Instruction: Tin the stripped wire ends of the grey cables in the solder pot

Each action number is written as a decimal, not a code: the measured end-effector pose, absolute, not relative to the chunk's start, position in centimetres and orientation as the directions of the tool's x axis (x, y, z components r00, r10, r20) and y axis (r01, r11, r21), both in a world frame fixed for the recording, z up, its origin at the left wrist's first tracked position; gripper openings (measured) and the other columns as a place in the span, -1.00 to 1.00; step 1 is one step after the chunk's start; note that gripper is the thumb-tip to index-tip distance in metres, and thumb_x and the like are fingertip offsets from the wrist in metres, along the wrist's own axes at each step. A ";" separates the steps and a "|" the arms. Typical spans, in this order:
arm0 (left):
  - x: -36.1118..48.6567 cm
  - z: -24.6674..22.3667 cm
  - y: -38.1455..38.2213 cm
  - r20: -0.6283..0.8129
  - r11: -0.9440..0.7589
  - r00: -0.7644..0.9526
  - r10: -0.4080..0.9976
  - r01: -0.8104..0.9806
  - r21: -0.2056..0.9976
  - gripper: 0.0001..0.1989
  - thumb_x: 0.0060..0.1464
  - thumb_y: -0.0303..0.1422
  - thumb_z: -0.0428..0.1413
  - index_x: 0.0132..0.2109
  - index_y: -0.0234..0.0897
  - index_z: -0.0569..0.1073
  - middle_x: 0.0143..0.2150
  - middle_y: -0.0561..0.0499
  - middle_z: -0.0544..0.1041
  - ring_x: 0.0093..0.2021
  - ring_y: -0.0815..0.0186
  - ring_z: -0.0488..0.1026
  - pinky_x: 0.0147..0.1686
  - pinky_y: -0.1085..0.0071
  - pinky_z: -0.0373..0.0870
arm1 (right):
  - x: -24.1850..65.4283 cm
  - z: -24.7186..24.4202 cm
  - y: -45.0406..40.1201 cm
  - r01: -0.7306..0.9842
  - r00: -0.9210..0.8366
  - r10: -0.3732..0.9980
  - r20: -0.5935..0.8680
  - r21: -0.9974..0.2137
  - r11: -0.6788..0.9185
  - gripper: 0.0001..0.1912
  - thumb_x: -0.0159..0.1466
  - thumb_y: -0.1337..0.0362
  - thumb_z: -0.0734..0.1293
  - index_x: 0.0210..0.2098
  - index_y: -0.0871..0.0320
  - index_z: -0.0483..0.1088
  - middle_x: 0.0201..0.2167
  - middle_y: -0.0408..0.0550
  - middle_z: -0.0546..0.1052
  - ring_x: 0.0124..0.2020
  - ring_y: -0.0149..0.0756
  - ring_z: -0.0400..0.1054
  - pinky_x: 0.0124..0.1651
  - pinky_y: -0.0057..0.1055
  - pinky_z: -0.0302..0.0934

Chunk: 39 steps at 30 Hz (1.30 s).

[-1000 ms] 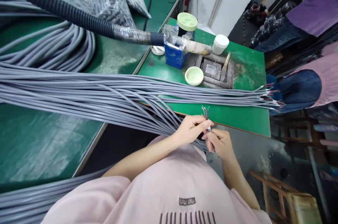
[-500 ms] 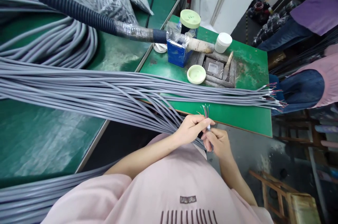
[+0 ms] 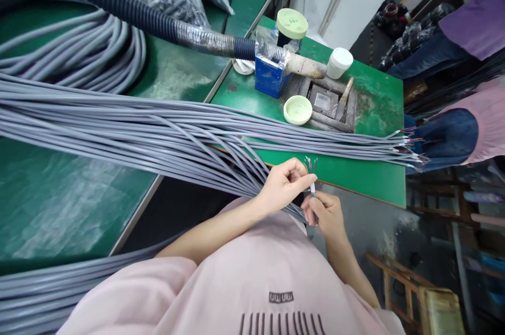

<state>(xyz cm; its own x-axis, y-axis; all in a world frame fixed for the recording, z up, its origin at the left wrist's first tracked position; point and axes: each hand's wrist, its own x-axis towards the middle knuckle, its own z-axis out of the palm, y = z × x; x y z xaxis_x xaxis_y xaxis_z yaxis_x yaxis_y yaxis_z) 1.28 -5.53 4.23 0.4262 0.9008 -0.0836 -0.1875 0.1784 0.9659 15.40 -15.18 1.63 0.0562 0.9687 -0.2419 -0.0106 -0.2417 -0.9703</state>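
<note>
My right hand [image 3: 324, 211] is closed around a grey cable [image 3: 313, 193] just below its white end section. Thin coloured wires [image 3: 310, 164] fan out from the top of that cable. My left hand [image 3: 284, 183] pinches at these wires, its thumb pointing right across their base. Behind both hands, a thick bundle of grey cables [image 3: 177, 132] runs across the benches, with stripped wire ends [image 3: 414, 153] at the right edge. Some cables bend down from the bundle toward my lap.
A black corrugated hose [image 3: 130, 6] ends beside a blue box [image 3: 269, 78]. Near it are a green dish [image 3: 298, 110], a white jar [image 3: 340, 63], a brush [image 3: 346, 94] and a soldering pot [image 3: 323, 101]. Other people stand at right; a wooden stool [image 3: 440, 306] is lower right.
My left hand has shifted slightly up and left, showing more of the cable's white section. My right hand stays nearly still around the cable. The view has moved a little.
</note>
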 end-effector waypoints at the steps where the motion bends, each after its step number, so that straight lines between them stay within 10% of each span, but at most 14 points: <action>1: 1.3 4.3 -5.5 -0.092 0.200 0.413 0.906 -0.225 0.954 -0.69 0.01 -0.18 0.25 -0.42 -0.30 0.35 -0.61 0.20 0.25 -0.60 0.53 0.11 -0.57 0.55 0.06 | 15.4 1.6 -15.2 -0.009 0.054 0.968 -0.243 -0.970 -0.243 -0.66 0.30 0.09 0.28 -0.48 0.17 0.48 -0.80 -0.22 0.34 -0.75 -0.46 0.13 -0.59 -0.46 0.05; 39: 1.5 4.4 -5.5 -0.240 0.469 0.458 0.856 -0.489 0.736 -0.70 0.00 -0.20 0.26 -0.37 -0.31 0.35 -0.52 0.05 0.56 -0.55 0.46 0.43 -0.48 0.55 0.36 | 14.7 0.9 -14.8 -0.225 0.062 0.981 -0.186 -0.960 -0.168 -0.70 0.32 0.18 0.27 -0.45 0.18 0.49 -0.80 -0.23 0.33 -0.74 -0.47 0.16 -0.59 -0.47 0.05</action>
